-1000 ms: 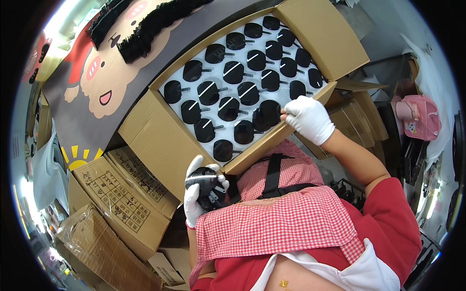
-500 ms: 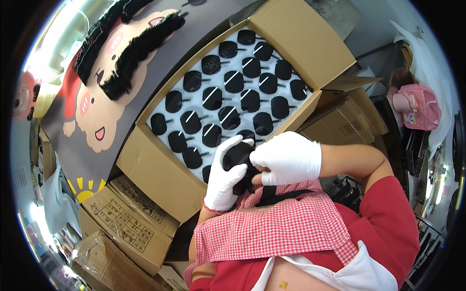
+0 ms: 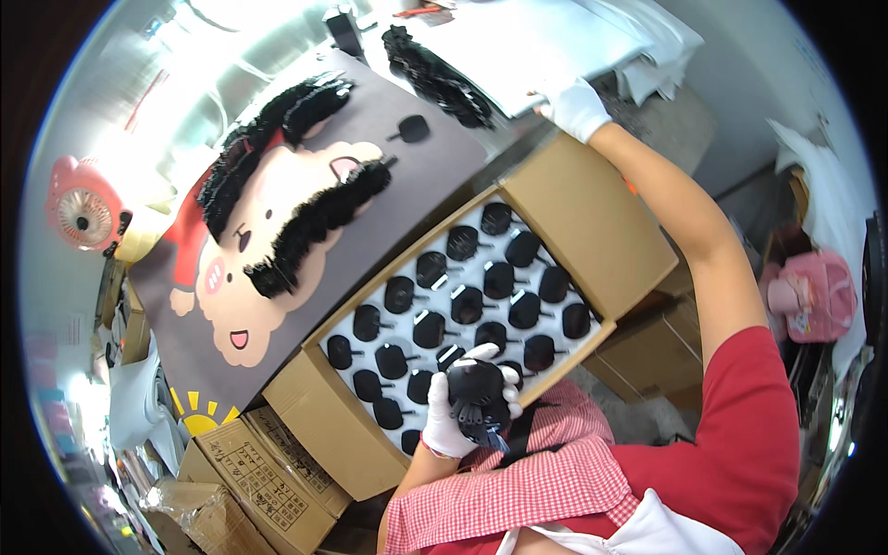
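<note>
My left hand (image 3: 460, 404), in a white glove, grips a bunch of black paddle-shaped pieces (image 3: 479, 390) over the near edge of an open cardboard box (image 3: 592, 222). Inside the box, several black round pieces with short stems (image 3: 460, 302) lie in rows on a white liner. My right hand (image 3: 575, 106), also gloved, is stretched far forward past the box. It touches a white sheet (image 3: 518, 46) on the table. Whether it grips the sheet I cannot tell.
A dark mat with a cartoon figure (image 3: 277, 240) lies on the table, with piles of black pieces (image 3: 305, 217) on it. More black pieces (image 3: 435, 74) lie farther back. Closed cartons (image 3: 268, 476) stand at lower left, a pink fan (image 3: 83, 208) at left, a pink bag (image 3: 814, 296) at right.
My right hand left the black pieces and reached far forward to the white sheet. My left hand kept the bunch and stayed at the box's near edge.
</note>
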`<control>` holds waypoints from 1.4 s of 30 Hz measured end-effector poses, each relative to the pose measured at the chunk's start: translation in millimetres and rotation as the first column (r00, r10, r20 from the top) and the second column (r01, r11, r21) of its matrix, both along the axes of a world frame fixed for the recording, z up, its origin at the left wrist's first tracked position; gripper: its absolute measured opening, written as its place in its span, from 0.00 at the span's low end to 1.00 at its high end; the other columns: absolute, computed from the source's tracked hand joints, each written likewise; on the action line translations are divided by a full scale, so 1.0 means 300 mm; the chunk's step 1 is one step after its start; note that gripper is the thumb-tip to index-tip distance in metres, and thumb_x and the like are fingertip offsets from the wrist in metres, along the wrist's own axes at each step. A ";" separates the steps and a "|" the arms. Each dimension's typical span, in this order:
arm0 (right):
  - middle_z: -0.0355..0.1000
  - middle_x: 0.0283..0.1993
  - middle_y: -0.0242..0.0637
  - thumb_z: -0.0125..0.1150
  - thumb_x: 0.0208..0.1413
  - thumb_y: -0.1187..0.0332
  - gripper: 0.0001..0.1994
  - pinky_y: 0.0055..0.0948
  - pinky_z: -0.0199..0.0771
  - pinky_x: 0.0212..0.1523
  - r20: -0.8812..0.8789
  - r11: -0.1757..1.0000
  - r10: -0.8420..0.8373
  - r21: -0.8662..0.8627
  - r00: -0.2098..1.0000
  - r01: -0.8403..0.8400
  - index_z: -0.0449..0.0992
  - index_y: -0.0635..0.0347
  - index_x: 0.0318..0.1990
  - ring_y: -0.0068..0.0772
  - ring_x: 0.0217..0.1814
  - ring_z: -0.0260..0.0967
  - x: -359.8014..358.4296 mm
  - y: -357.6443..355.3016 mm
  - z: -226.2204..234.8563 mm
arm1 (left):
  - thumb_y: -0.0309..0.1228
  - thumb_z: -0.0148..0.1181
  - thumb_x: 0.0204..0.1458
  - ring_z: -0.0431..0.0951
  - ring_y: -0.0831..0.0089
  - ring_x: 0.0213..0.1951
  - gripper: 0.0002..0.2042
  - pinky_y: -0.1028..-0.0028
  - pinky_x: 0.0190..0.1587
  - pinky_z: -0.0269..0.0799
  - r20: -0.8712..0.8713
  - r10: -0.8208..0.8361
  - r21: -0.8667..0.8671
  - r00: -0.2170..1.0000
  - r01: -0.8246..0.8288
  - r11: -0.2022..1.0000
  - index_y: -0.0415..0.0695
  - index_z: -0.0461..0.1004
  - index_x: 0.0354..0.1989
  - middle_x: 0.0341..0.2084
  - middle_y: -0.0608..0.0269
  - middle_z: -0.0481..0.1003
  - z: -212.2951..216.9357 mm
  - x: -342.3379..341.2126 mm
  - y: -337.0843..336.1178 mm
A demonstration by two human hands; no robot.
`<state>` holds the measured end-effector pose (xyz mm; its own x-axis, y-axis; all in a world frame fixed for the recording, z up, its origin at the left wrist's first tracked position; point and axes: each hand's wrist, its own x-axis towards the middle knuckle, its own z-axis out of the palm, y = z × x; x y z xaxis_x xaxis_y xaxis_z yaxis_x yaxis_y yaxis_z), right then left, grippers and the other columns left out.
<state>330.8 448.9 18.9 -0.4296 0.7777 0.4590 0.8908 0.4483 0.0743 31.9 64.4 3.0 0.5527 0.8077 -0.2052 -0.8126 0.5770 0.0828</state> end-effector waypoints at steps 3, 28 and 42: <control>0.78 0.42 0.36 0.65 0.53 0.58 0.10 0.38 0.75 0.43 0.168 0.971 0.120 0.185 0.978 -0.151 0.82 0.48 0.39 0.41 0.43 0.75 0.134 0.150 -0.142 | 0.55 0.60 0.54 0.74 0.58 0.49 0.40 0.55 0.52 0.75 -0.048 0.010 0.032 0.999 -0.008 0.999 0.51 0.51 0.70 0.56 0.44 0.66 0.039 0.029 0.044; 0.78 0.37 0.39 0.67 0.51 0.61 0.13 0.35 0.73 0.45 0.092 0.833 0.130 -0.550 0.987 -0.059 0.79 0.55 0.43 0.39 0.42 0.75 0.033 0.189 0.045 | 0.47 0.60 0.56 0.75 0.59 0.46 0.32 0.57 0.49 0.75 -0.264 0.239 -0.093 0.934 -0.272 0.958 0.55 0.57 0.68 0.55 0.47 0.68 0.004 -0.073 -0.031; 0.77 0.37 0.36 0.63 0.54 0.59 0.17 0.29 0.70 0.50 -0.434 0.741 -0.036 -0.616 0.900 -0.267 0.76 0.63 0.45 0.29 0.43 0.72 0.019 0.182 0.221 | 0.49 0.57 0.58 0.75 0.60 0.46 0.30 0.57 0.50 0.73 -0.052 0.305 -0.208 0.951 -0.309 0.928 0.53 0.60 0.67 0.54 0.49 0.69 -0.019 -0.081 -0.042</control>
